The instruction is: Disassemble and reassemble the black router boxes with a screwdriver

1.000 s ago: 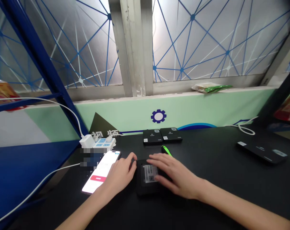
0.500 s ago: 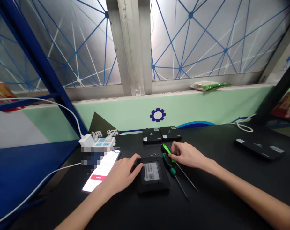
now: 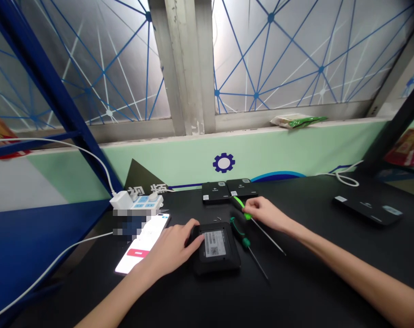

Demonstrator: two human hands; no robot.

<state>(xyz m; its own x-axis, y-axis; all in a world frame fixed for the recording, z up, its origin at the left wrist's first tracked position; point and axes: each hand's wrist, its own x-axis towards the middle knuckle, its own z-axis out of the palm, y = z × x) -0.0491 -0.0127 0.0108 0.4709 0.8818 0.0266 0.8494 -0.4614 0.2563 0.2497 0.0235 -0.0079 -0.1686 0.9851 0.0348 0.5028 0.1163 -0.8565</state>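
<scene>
A black plastic box (image 3: 230,248) with a white printed label lies face down on the black table. My left hand (image 3: 176,246) grips its left edge, thumb on top near the label and fingers over the far left corner. My right hand (image 3: 263,212) pinches the handle of a black and bright green screwdriver (image 3: 240,203), its long shaft pointing toward the lower right. Beside it on the table lies a dark green screwdriver (image 3: 241,233). Several tiny screws (image 3: 218,219) lie just beyond the box.
Two black boxes (image 3: 215,193) stand side by side against the wall. Another flat black box (image 3: 368,210) lies at the right. On the left are a phone (image 3: 143,248) with a lit screen, a white power strip (image 3: 148,202) and a white cable (image 3: 70,249).
My right hand has closed around the bright green screwdriver and shifted it up, away from the dark green one. My left hand stays on the box.
</scene>
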